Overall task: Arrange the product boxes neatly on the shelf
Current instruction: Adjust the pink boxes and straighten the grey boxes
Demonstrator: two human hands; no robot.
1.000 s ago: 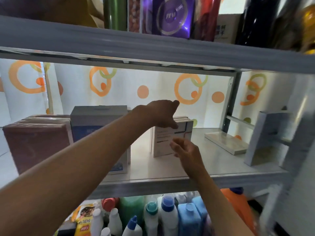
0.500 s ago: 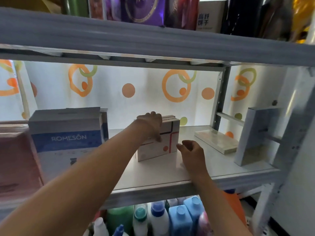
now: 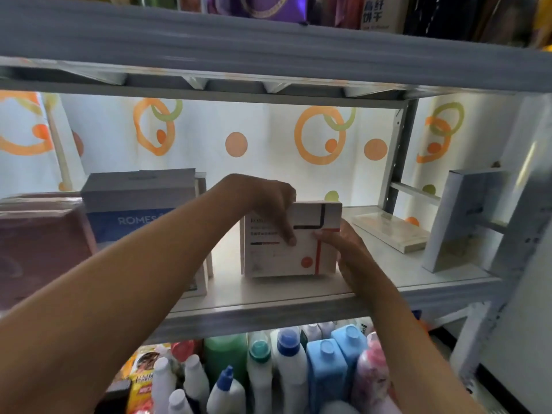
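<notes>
Right hand [image 3: 337, 246] was off the box 0.5 s ago, now wraps its right edge, fingertips on the front face. Left hand [image 3: 268, 204] still gripping from the top, fingers curled down the front. White box [image 3: 301, 258] upright between both hands on the shelf [image 3: 268, 297]. Blue box [image 3: 131, 210] left of left arm; flat box [image 3: 391, 231] just right of right hand.
</notes>
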